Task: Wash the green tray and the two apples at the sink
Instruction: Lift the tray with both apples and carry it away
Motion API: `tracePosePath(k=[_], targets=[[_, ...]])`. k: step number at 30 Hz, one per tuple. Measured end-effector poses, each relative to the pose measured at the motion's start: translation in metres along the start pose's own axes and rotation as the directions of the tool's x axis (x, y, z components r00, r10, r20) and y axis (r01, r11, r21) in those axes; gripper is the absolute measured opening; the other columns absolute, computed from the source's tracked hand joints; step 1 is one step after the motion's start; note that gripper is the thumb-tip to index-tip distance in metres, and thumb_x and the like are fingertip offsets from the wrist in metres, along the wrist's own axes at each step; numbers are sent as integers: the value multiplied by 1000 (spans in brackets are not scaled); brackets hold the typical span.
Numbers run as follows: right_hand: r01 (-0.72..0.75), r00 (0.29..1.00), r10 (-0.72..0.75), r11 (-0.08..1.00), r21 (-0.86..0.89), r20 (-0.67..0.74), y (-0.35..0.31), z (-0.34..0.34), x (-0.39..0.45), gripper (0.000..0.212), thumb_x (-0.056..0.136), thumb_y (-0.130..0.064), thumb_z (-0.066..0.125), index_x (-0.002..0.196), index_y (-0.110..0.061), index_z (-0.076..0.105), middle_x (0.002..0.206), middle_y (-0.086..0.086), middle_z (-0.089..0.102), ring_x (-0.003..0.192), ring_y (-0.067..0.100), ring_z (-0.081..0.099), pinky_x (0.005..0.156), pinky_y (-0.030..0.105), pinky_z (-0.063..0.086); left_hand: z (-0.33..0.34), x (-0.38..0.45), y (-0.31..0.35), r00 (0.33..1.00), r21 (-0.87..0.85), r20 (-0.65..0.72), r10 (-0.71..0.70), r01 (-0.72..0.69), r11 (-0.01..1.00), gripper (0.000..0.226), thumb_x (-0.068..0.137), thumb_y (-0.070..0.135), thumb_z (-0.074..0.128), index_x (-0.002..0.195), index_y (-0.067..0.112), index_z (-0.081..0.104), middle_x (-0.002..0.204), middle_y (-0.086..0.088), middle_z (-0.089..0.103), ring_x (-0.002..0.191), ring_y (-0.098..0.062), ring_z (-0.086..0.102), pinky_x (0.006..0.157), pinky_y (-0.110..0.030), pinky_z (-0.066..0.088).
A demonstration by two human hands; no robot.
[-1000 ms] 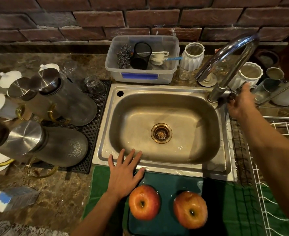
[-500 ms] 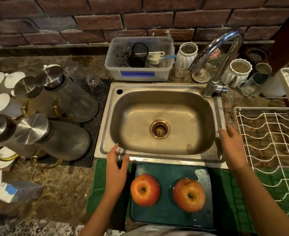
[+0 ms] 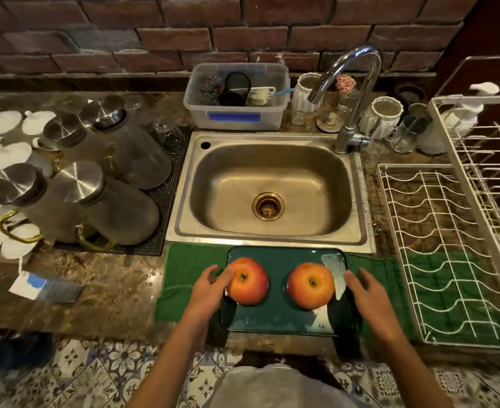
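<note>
A dark green tray (image 3: 275, 316) lies on a green cloth in front of the steel sink (image 3: 269, 189). Two red-orange apples stand on it, stems up: the left apple (image 3: 250, 282) and the right apple (image 3: 310, 285). My left hand (image 3: 210, 285) is at the tray's left edge, its fingers spread and its thumb against the left apple. At the tray's right edge my right hand (image 3: 366, 293) has its fingers spread beside the right apple, apart from it. The sink is dry and the tap (image 3: 352, 95) gives no water.
Several steel-lidded glass jugs (image 3: 119, 207) lie on a black mat left of the sink. A clear tub (image 3: 237, 95) with scrubbers stands behind it. White cups (image 3: 385, 116) stand by the tap. A white wire dish rack (image 3: 455, 231) fills the right side.
My right hand left the tap and came down to the tray's right edge. My left hand slid from the sink's front rim back to the left apple. The view pulled back.
</note>
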State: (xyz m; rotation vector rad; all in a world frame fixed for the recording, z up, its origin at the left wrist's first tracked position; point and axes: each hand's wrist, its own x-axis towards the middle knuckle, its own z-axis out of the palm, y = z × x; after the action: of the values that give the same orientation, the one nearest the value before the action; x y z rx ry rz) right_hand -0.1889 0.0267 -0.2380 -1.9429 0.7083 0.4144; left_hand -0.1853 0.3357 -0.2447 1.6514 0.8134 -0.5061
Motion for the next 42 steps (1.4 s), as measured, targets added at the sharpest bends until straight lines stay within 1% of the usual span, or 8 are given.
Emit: tracePosePath(k=[3,7,17,21,28,32,37,42], targets=[[-78,997,77,995,68,17,4,7,-8,78,93,-48,58,152,-5,30,155,17,36,141,31,37,113,44,32,-1,-8,-3,996,-48,64,-56,59,997,75,71,69,69,127,21,60,127,-5,62,118,-24,58,98,-46,51],[-136,990,135,990,26,46,1,9,-10,95,85,-64,58,150,-1,30,154,20,37,139,34,40,108,42,36,-10,-8,4,980,-105,150,-133,150,983,68,57,64,77,106,19,65,112,-7,65,106,-21,59,73,-36,51],[-145,977,146,989,-12,155,-10,11,-12,111,75,-65,69,152,0,23,155,19,35,139,34,39,99,37,40,-17,4,3,945,-122,263,-192,230,965,71,57,50,85,111,9,64,119,-12,64,116,-30,56,94,-48,50],[-161,979,153,986,51,136,-9,12,-13,112,72,-61,74,150,3,26,152,20,38,136,33,42,89,32,39,-16,-1,8,939,-152,283,-194,244,958,69,52,44,86,111,15,67,111,-8,65,103,-24,58,77,-39,48],[-148,985,138,984,97,99,-12,12,-14,114,68,-63,76,148,4,31,147,19,45,130,30,47,86,32,41,-12,-3,13,943,-189,270,-196,251,949,82,53,41,87,125,12,63,119,-13,61,106,-28,57,80,-40,51],[-135,987,127,988,73,102,-28,4,-10,112,67,-66,75,146,3,35,143,18,49,125,30,50,87,33,43,-12,-5,27,950,-214,255,-179,236,948,86,49,42,88,126,12,63,119,-14,61,106,-29,57,75,-39,51],[-116,988,106,989,94,111,-57,-11,-7,77,65,-63,77,113,-3,65,97,3,60,80,7,51,59,25,40,-12,-16,61,961,-222,242,-137,192,956,81,42,45,89,113,13,66,115,-11,59,102,-28,57,71,-39,51],[-56,994,47,994,94,103,-98,-34,-4,58,61,-64,78,88,-14,65,101,7,60,87,17,57,62,28,42,-10,-29,108,971,-254,230,-69,128,959,68,46,43,87,103,10,68,101,-10,61,86,-27,60,46,-31,56]])
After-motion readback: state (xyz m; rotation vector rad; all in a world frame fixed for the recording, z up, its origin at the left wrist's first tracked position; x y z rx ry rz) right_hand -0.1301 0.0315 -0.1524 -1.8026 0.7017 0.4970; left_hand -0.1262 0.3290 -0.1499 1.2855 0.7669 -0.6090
